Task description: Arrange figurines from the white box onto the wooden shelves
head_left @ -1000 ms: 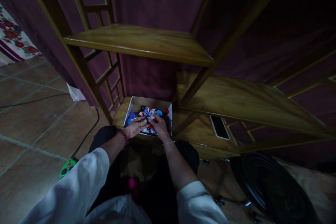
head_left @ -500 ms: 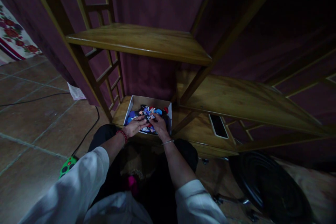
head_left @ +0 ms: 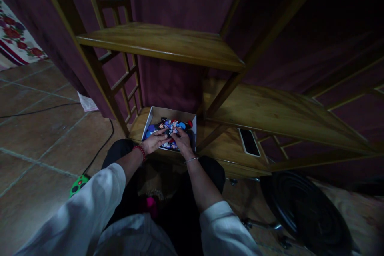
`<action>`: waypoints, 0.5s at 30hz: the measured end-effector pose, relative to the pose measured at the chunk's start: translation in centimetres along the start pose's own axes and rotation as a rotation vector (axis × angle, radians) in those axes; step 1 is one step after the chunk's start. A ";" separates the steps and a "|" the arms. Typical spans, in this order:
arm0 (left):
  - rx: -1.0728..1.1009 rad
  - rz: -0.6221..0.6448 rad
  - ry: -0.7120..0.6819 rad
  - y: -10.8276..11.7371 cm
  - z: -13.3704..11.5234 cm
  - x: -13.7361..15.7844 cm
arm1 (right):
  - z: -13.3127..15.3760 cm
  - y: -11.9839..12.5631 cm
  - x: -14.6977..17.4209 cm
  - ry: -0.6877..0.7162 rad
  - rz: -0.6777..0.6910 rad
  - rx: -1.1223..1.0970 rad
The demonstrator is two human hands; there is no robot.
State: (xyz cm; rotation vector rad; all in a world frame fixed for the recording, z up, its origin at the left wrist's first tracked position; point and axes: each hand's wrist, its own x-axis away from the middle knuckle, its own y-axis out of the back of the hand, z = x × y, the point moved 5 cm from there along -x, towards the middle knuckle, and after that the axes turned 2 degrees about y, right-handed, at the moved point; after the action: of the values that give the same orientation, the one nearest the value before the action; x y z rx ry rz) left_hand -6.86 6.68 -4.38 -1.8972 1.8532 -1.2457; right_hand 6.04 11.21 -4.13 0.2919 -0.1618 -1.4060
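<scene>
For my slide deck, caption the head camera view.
Left hand and right hand hold a small dark item over a box of colourful pieces on a wooden shelf.

Wears white sleeves (head_left: pixel 87 200), black trousers (head_left: pixel 211 171), a red beaded bracelet (head_left: pixel 140 152) and a silvery bangle (head_left: pixel 191 160). Mixes blue, purple, red, black and white on the small pieces (head_left: pixel 174 124), with white sides and a brown inner back wall on the box (head_left: pixel 194 132). Shows grained yellow-brown on the shelf (head_left: pixel 156 42), plum on the curtain (head_left: pixel 174 4), black edged in white on the phone (head_left: pixel 249 142), and green with red and dark buttons on the controller (head_left: pixel 78 185). Adds pale lines across brown tiles (head_left: pixel 60 132) and red flowers on a white cloth (head_left: pixel 15 34).
</scene>
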 end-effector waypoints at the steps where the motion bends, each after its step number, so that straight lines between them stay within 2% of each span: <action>1: 0.004 0.010 0.001 -0.1 0.0 0.1 | 0.0 0.0 0.0 -0.005 0.000 -0.008; 6: 0.021 0.075 -0.011 -0.3 -0.2 0.3 | 0.0 -0.1 -0.1 -0.048 -0.014 -0.024; 15: 0.065 0.055 0.020 -0.3 -0.2 0.2 | -0.5 -0.4 -0.4 -0.017 -0.007 -0.008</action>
State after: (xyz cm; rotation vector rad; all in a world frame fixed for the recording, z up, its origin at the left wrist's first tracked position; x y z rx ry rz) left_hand -6.78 6.68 -3.96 -1.7946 1.8391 -1.2953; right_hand 5.74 11.62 -4.65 0.2738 -0.1692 -1.4164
